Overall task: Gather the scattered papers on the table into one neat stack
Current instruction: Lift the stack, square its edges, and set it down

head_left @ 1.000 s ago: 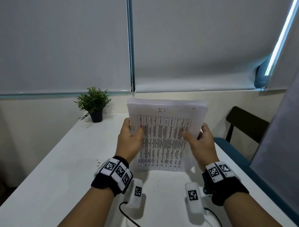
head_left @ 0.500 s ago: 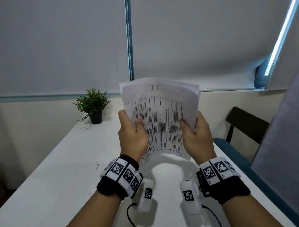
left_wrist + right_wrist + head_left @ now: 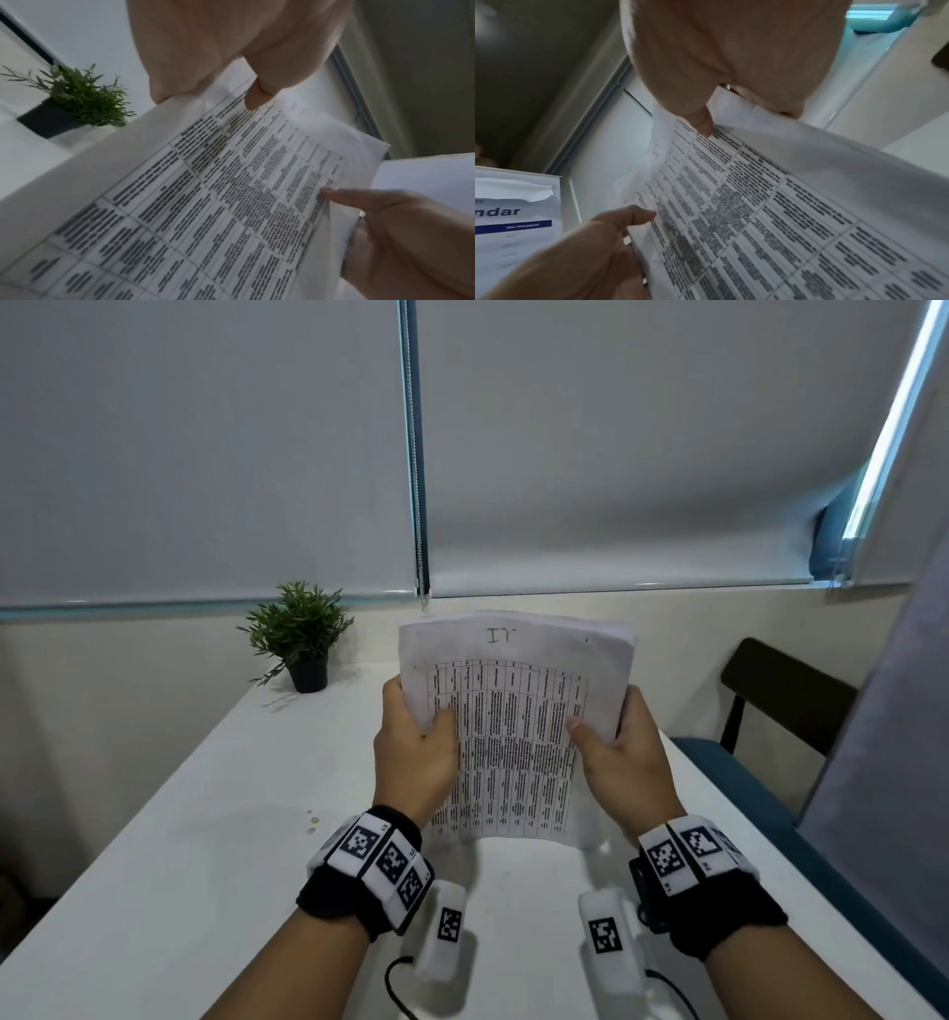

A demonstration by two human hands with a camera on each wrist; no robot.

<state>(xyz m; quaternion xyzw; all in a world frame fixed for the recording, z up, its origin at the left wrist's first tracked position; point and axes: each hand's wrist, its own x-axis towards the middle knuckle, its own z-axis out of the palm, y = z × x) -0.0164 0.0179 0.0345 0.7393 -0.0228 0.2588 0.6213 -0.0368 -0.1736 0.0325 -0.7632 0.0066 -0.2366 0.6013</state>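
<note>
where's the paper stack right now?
Head view: the paper stack is upright at centre above the table, gripped between left hand and right hand, right of the potted plant.

We count two hands: our left hand (image 3: 413, 752) and our right hand (image 3: 624, 762). Between them is one stack of papers (image 3: 513, 706); how many sheets it has we cannot tell, since only the top printed page and a few edges show. There is one table (image 3: 205, 839), one potted plant (image 3: 300, 634), one chair (image 3: 785, 695), and two window blinds, a left blind (image 3: 205, 444) and a right blind (image 3: 616, 444). We wear two wristbands, one (image 3: 375, 870) on the left and one (image 3: 703, 880) on the right.
</note>
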